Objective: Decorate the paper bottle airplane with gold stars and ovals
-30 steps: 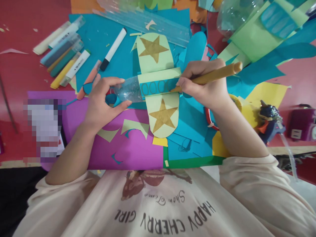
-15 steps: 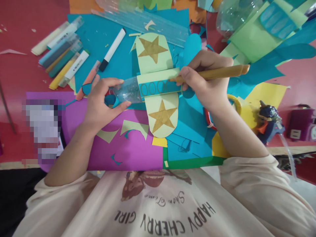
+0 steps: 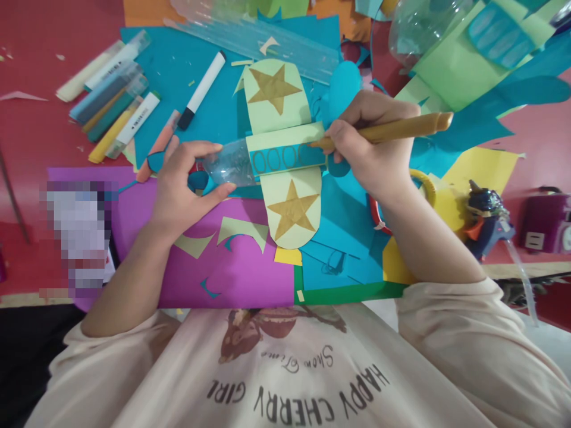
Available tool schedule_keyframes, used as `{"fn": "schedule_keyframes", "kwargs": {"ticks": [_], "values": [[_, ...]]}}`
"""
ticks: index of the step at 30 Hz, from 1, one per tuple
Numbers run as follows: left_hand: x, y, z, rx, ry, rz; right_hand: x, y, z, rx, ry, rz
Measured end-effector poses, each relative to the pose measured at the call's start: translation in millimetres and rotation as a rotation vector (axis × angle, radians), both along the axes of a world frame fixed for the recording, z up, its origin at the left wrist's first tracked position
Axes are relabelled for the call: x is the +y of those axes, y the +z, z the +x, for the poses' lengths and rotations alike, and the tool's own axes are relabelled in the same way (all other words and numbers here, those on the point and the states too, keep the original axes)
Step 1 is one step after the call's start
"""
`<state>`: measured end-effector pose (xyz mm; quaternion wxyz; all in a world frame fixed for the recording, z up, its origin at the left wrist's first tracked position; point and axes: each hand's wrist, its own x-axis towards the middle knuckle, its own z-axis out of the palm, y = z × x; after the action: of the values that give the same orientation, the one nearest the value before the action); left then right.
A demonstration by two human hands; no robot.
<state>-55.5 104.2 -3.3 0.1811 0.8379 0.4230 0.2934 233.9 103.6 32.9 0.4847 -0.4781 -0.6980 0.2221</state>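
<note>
A clear plastic bottle (image 3: 229, 163) lies sideways, dressed as a plane with pale green paper wings (image 3: 279, 128) bearing gold stars and a blue strip (image 3: 288, 157) of drawn ovals. My left hand (image 3: 181, 184) is closed around the bottle's neck end, thumb below and fingers above. My right hand (image 3: 372, 148) is closed on a gold marker (image 3: 401, 128), its tip touching the right end of the blue strip.
Several markers (image 3: 111, 98) and a black-capped white marker (image 3: 200, 89) lie at the upper left on blue paper (image 3: 178, 65). Purple paper (image 3: 232, 267) lies near me. A glue gun (image 3: 488, 220) sits at right. Another bottle (image 3: 419, 27) with paper is at the top right.
My right hand has lifted and shifted slightly up and right with the marker, whose tip has moved along the blue strip. The left hand has stayed on the bottle.
</note>
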Motion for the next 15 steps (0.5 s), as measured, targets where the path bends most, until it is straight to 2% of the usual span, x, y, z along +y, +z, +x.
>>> {"fn": "schedule_keyframes", "kwargs": {"ticks": [5, 10, 15], "values": [[-0.1, 0.5, 0.1, -0.015, 0.016, 0.003, 0.7, -3.9, 4.5, -0.026, 0.002, -0.079], [-1.6, 2.5, 1.2, -0.032, 0.021, -0.005, 2.3, -13.0, 11.0, -0.007, 0.062, -0.139], [-1.9, 3.9, 1.8, -0.026, 0.018, -0.022, 3.5, -16.6, 13.5, -0.052, 0.096, -0.143]]}}
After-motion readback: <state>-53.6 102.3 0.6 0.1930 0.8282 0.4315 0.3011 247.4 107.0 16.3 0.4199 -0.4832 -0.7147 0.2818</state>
